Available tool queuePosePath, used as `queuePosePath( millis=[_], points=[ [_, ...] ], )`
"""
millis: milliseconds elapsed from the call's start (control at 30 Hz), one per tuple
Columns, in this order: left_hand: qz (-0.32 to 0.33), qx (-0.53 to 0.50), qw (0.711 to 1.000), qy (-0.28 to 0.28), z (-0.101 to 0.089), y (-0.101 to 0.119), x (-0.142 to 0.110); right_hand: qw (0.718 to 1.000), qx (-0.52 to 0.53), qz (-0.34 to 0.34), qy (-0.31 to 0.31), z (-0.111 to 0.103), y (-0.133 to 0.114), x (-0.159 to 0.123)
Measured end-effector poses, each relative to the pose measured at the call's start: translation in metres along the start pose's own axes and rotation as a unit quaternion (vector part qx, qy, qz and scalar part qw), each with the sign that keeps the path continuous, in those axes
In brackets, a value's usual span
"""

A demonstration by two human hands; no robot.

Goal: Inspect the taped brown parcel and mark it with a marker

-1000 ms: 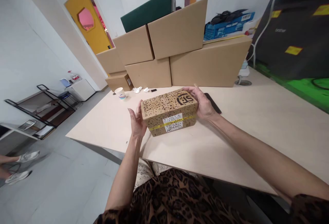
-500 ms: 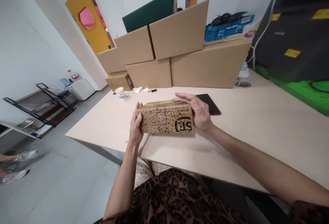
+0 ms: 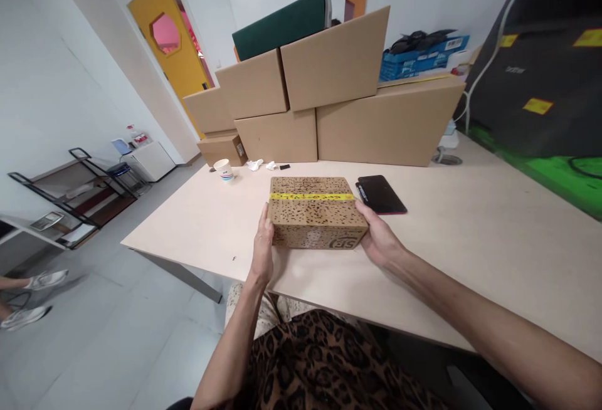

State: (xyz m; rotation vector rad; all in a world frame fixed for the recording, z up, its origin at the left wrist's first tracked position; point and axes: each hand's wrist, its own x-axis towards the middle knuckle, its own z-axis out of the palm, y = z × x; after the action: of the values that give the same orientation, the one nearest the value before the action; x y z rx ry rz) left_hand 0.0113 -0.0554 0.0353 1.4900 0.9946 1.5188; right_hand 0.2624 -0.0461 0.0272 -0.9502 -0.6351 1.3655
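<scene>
A brown cardboard box (image 3: 308,212) with dark speckles is in front of me over the table. A strip of yellow tape (image 3: 313,197) crosses its top, and black lettering marks its near side. My left hand (image 3: 263,244) presses against the box's left end, and my right hand (image 3: 380,237) grips its right end, so it is held between both. Some fingers are hidden by the box. Just beyond my right hand lies a black tablet-like device (image 3: 382,194) with a red edge. I cannot tell whether the box's underside touches the table.
Large cardboard boxes (image 3: 371,125) stand stacked along the table's (image 3: 179,225) back, with a dark green box (image 3: 285,24) on top. A paper cup (image 3: 224,170) and crumpled tissues (image 3: 255,165) sit at the back left. At far left are a black-framed cart (image 3: 61,197) and a person's shoes (image 3: 28,316).
The box has tipped so that its taped top now faces me more fully. My right hand has moved from its upper right edge down to its right end.
</scene>
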Motion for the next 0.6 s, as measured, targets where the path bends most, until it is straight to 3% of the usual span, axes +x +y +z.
queuePosePath(
  millis=[133, 200, 267, 333, 467, 600],
  points=[
    [0.140, 0.042, 0.989, -0.037, 0.012, 0.027, -0.017, 0.998, 0.049, 0.034, -0.001, -0.010, -0.004, 0.009],
    [0.185, 0.065, 0.981, -0.012, 0.021, 0.034, -0.025, 0.999, 0.020, 0.040, -0.005, -0.014, 0.000, 0.015],
    [0.174, 0.090, 0.980, 0.026, 0.031, 0.038, -0.030, 0.999, -0.014, 0.028, -0.009, -0.017, 0.004, 0.017],
    [0.125, 0.073, 0.989, 0.036, 0.039, 0.039, -0.031, 0.999, -0.032, 0.013, -0.017, -0.019, 0.008, 0.017],
    [0.076, -0.006, 0.996, -0.036, 0.039, 0.040, -0.035, 0.999, -0.040, 0.006, -0.031, -0.016, 0.007, 0.013],
    [0.071, -0.044, 0.994, -0.065, 0.034, 0.037, -0.044, 0.993, -0.073, -0.080, -0.042, -0.009, 0.002, 0.008]
  ],
)
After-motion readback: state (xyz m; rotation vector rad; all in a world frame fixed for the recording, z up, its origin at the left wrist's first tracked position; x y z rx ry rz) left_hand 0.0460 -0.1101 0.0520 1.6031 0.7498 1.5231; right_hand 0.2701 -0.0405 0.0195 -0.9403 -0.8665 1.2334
